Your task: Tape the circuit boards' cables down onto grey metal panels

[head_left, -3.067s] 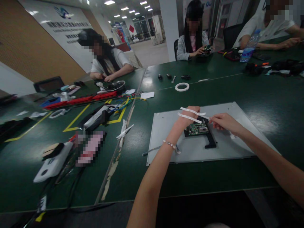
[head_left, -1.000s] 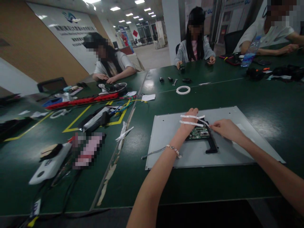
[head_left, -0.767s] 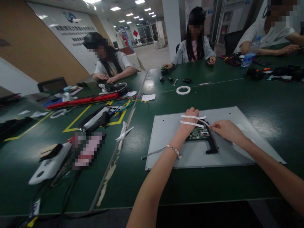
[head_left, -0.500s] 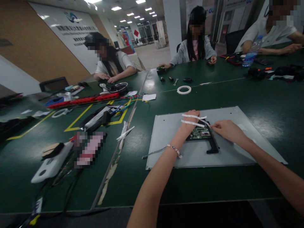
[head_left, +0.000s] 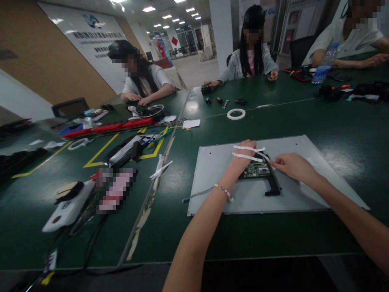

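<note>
A light grey flat panel (head_left: pixel 212 194) lies on the table under both hands. On it sits a green circuit board (head_left: pixel 253 169) beside a black bracket-shaped piece (head_left: pixel 273 186). My left hand (head_left: pixel 244 153) rests over the board's far left part; its fingers point away and are mostly hidden. White tape strips (head_left: pixel 247 156) lie across the back of that hand. My right hand (head_left: pixel 293 165) is closed in a pinch at the bracket's right side, on the end of a thin white strip (head_left: pixel 268 159). A grey cable (head_left: pixel 197 194) runs out from the panel's left side.
A roll of white tape (head_left: pixel 236 114) lies beyond the panel, near a small wrench (head_left: pixel 225 104). Leftward are a black device with wires (head_left: pixel 130 150), a white power bank-like box (head_left: pixel 68 209) and a red power strip (head_left: pixel 109 127). Several people sit around the green table (head_left: pixel 170 239).
Both hands keep almost the same place and pose. The whole view has shifted very slightly.
</note>
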`<state>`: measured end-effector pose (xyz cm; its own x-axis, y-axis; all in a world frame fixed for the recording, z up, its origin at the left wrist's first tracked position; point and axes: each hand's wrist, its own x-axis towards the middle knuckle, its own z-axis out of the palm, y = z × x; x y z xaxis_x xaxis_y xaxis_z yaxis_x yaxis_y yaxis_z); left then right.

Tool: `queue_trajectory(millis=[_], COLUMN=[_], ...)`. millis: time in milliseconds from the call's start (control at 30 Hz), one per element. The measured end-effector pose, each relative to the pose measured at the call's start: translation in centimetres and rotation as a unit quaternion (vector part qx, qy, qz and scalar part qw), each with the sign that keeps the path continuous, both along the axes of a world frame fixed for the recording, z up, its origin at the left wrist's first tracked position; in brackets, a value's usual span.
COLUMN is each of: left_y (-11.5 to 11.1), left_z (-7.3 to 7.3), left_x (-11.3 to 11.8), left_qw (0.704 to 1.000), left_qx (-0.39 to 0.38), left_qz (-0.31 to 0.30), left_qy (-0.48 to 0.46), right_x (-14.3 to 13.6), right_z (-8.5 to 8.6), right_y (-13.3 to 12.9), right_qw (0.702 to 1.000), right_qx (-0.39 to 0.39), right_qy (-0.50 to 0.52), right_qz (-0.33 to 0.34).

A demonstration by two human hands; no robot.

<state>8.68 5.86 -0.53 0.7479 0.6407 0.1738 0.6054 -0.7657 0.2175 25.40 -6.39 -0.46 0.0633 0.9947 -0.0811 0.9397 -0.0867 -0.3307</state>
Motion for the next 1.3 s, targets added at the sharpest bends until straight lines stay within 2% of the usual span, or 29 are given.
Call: queue_trajectory(millis=[267, 367, 533, 667, 833, 900, 967, 1067, 1200, 1300], left_y=[-0.1, -0.1, -0.3, -0.4, -0.4, -0.6, -0.9, -1.3, -1.9, -2.0], left_z=[0.0, 0.0, 0.2, 2.1, 5.6, 6.7, 7.1, 6.7, 5.4, 4.9], left_x=[0.0, 0.0, 0.1, -0.2, -1.8, -2.7, -3.4, -3.7, -3.2, -2.9], left_qw=[1.0, 1.0, 0.998, 0.996, 0.996, 0.998, 0.999, 0.996, 0.989, 0.988], left_qx=[0.01, 0.014, 0.059, 0.061, 0.057, 0.04, 0.022, -0.015, -0.044, -0.049], left_qz=[0.004, 0.004, 0.01, 0.015, 0.034, 0.02, 0.0, -0.047, -0.11, -0.109], left_qy=[0.006, 0.006, 0.037, 0.067, 0.061, 0.052, 0.048, 0.068, 0.086, 0.101], right_x=[0.0, 0.1, 1.3, 3.0, 4.5, 4.6, 4.4, 4.1, 4.2, 4.2], right_z=[0.9, 0.7, 0.9, 1.0, -0.3, -1.0, -1.6, -2.5, -3.2, -3.3], right_y=[0.0, 0.1, 0.1, 0.3, 0.7, 0.5, 0.2, -0.1, -0.1, 0.2], right_qw=[0.993, 0.993, 0.991, 0.994, 0.997, 0.996, 0.996, 0.993, 0.993, 0.995], right_qx=[0.04, 0.034, -0.025, -0.013, 0.079, 0.058, -0.003, -0.062, -0.059, -0.046], right_qy=[0.072, 0.093, 0.129, 0.108, -0.009, -0.055, -0.077, -0.079, -0.084, -0.085], right_qz=[0.084, 0.063, 0.02, 0.014, -0.008, -0.03, -0.05, -0.055, -0.05, -0.041])
